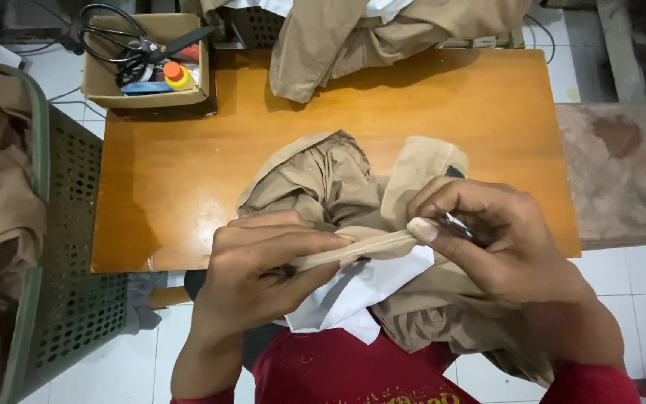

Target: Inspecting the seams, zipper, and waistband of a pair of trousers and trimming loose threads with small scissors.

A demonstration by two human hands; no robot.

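Khaki garment [330,183] lies bunched at the near edge of the orange wooden table [428,112], spilling toward six o'clock onto the person's lap, with a white lining [360,288] showing beneath. Its folded seam strip [353,247] is stretched between both hands. The left hand [263,269], at eight o'clock of the garment, pinches the strip between thumb and curled fingers. The right hand [487,239], at four o'clock, has its fingers pressed together on the strip's end, gripping a small metal tool [459,224]. A cardboard box [147,90] with scissors [125,37] sits at eleven o'clock; a green basket [69,224] stands at nine o'clock.
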